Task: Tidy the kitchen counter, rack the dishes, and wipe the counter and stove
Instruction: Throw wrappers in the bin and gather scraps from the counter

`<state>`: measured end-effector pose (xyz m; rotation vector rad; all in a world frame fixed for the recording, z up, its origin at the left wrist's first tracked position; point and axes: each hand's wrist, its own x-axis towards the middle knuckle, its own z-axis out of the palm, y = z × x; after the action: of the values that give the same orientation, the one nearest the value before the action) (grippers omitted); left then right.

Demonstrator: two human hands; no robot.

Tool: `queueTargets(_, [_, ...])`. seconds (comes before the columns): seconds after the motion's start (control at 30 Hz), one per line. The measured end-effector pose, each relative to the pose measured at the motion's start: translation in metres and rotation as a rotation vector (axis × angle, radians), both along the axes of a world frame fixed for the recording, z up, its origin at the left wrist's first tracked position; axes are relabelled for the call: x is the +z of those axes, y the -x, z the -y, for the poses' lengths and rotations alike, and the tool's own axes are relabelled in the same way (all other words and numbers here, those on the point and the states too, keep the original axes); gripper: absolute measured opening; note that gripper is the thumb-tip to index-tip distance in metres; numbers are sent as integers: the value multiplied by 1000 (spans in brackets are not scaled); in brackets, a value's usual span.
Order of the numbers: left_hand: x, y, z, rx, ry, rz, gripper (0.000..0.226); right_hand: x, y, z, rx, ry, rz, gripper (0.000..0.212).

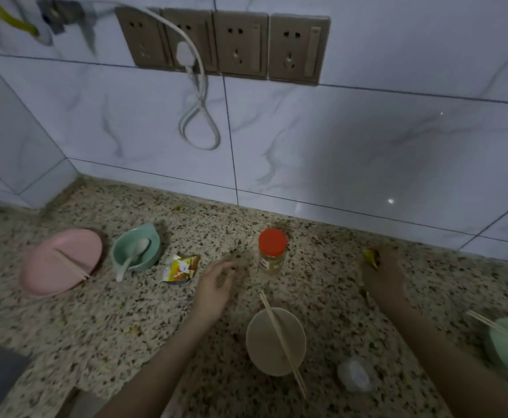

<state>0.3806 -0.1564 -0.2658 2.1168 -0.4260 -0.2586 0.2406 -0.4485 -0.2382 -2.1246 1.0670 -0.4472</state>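
Wrapper scraps are what the tidying turns on just now: a crumpled yellow packet (180,269) lies on the speckled counter (101,321) just left of the left hand (215,286), between it and the green bowl (136,251). That hand is the nearer one; it hovers with fingers loosely curled, holding nothing. The right hand (382,274), well apart beyond the red-lidded jar (272,250), pinches a small yellow scrap (371,257). A beige bowl (275,340) crossed by chopsticks (281,339) sits between the forearms.
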Motion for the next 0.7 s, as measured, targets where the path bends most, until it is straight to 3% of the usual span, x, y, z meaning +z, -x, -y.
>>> queueTargets(0.13, [-10, -42, -36, 159, -325, 128, 45, 34, -40, -31, 69, -113, 34, 10])
queueTargets(0.23, [-26, -70, -56, 194, -573, 44, 74, 46, -54, -56, 169, -246, 128, 4])
queueTargets(0.3, [-38, -84, -63, 175, -646, -10, 87, 50, -56, -64, 221, -249, 143, 18])
queueTargets(0.4, [-53, -100, -65, 121, -741, -63, 85, 50, -61, -67, 236, -195, 100, 28])
queueTargets(0.5, [-65, -106, -66, 118, -777, -39, 69, 46, -63, -67, 256, -147, 1, 26])
queueTargets(0.6, [-70, -104, -64, 161, -715, 24, 57, 41, -61, -68, 281, -149, -41, 21])
queueTargets(0.7, [-61, -96, -61, 221, -582, -27, 59, 35, -59, -73, 255, -169, -52, 22])
